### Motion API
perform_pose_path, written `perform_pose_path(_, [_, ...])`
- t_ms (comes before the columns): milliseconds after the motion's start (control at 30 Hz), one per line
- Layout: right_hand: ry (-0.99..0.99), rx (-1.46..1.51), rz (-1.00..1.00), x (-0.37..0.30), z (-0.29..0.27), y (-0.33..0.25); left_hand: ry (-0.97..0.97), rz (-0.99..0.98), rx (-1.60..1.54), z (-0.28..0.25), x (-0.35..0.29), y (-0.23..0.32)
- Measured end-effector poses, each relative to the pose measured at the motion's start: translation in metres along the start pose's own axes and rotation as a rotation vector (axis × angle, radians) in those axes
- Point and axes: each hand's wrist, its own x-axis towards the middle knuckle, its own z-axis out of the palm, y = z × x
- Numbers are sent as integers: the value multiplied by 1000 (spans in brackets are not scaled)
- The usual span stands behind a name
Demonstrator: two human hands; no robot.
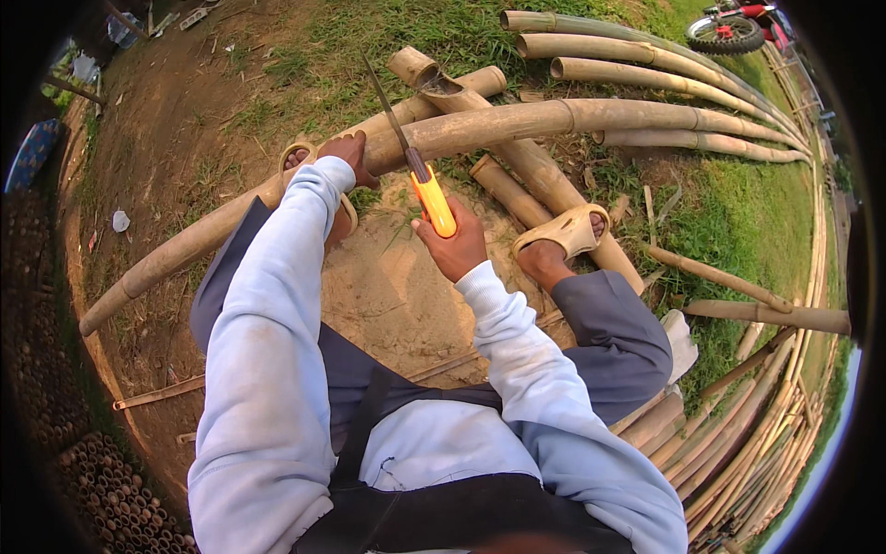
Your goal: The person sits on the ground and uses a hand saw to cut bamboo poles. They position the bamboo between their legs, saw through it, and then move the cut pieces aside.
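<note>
A long bamboo pole (498, 127) runs across in front of me, resting over crossed bamboo pieces. My left hand (349, 159) is wrapped over this pole, left of the blade. In my right hand (454, 242) is a hand saw, gripped by its orange-yellow handle (432, 201). The narrow dark saw blade (386, 103) points up and away, lying across the pole close to my left hand. Whether its teeth have cut into the bamboo cannot be made out. Under the pole, a thick bamboo support (535, 171) slants toward my right foot.
My sandalled right foot (565, 233) presses beside the support; the left sandal (343, 220) is by the pole. Several bamboo poles (646, 57) lie at far right, more are stacked (738, 434) at lower right. Cut bamboo ends (111, 489) fill the lower left. A motorcycle wheel (726, 34) shows at top right.
</note>
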Motion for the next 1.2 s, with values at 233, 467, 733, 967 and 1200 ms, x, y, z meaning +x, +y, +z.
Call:
perform_pose_path(233, [12,-20,43,-5,1,-3,56,-22,0,2,-3,1])
perform_pose_path(467, [16,47,55,1,7,-6,70,-19,-1,15,5,-8])
perform_pose_path(733, [-29,-23,36,2,10,7,130,-3,-36,16,3,-5])
perform_pose_path(967, [-44,-9,28,6,8,10,130,-24,11,21,8,-7])
perform_pose_path(1200, [-42,-42,0,6,15,26,65,-27,-3,17,10,-8])
